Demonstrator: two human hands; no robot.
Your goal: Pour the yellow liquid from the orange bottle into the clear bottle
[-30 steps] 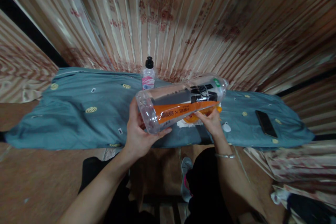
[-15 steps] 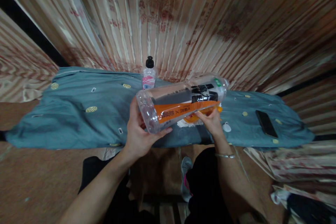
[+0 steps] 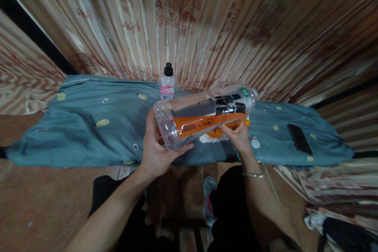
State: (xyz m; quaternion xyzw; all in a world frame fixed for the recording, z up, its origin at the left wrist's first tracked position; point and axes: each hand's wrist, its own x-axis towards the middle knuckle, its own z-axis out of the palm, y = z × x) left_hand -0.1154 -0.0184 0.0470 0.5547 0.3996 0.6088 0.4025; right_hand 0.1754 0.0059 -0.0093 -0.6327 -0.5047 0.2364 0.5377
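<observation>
A large clear plastic bottle with an orange and black label lies tilted across both my hands, its base to the left and its neck to the right. My left hand grips it near the base, thumb stretched along the underside. My right hand supports the label side near the neck; its far fingers are hidden behind the bottle. Below and behind the bottle, an orange item shows in part on something white. A small bottle with a black cap and pink label stands just behind.
The blue-green cloth covers a narrow surface. A dark phone lies on its right side, and a small white round piece rests near my right wrist. A pleated curtain hangs close behind. A dark bag is at lower right.
</observation>
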